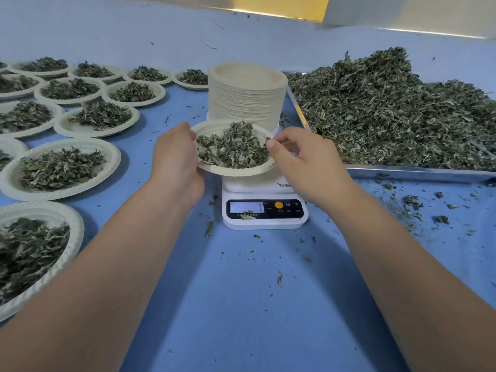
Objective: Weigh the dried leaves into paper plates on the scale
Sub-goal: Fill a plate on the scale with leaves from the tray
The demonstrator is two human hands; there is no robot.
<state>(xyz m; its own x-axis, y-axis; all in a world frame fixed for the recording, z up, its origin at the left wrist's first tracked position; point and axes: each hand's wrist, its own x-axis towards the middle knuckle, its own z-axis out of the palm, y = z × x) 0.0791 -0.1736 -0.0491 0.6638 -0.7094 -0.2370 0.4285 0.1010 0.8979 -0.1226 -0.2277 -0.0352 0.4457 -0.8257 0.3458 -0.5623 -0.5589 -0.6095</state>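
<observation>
A white paper plate (236,171) heaped with dried green leaves (233,147) hangs tilted just above the white digital scale (264,210). My left hand (174,159) grips the plate's left rim. My right hand (300,159) pinches the plate's right rim between thumb and fingers. The scale's platform sits under the plate, partly hidden by it. A few leaf bits lie on the scale's display. A big pile of loose dried leaves (397,108) fills a metal tray (418,173) at the right.
A tall stack of empty paper plates (247,95) stands right behind the scale. Several filled plates (61,167) cover the blue table (241,304) on the left. Leaf crumbs are scattered at the right front. A pale wall runs along the back.
</observation>
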